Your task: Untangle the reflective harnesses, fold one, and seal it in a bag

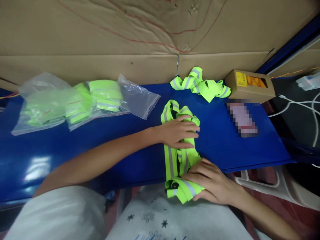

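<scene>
A neon-yellow reflective strap (169, 160) with grey stripes lies in long folds on the blue table, its near end hanging past the front edge. My left hand (178, 131) rests flat across the upper folds, fingers stretched out to the right. At the near end my right hand (210, 180) is closed around the gathered strap, thumb below and fingers above. Small black buckle-like parts show among the folds near that end. Part of the strap is hidden under both hands.
Clear plastic bags (47, 103) with more neon straps lie at the left. Another loose neon strap (197, 83) sits at the back beside a cardboard box (250, 95). A blurred-out phone-like object (242, 120) lies on the blue table (217, 140). A white chair (287, 186) stands below right.
</scene>
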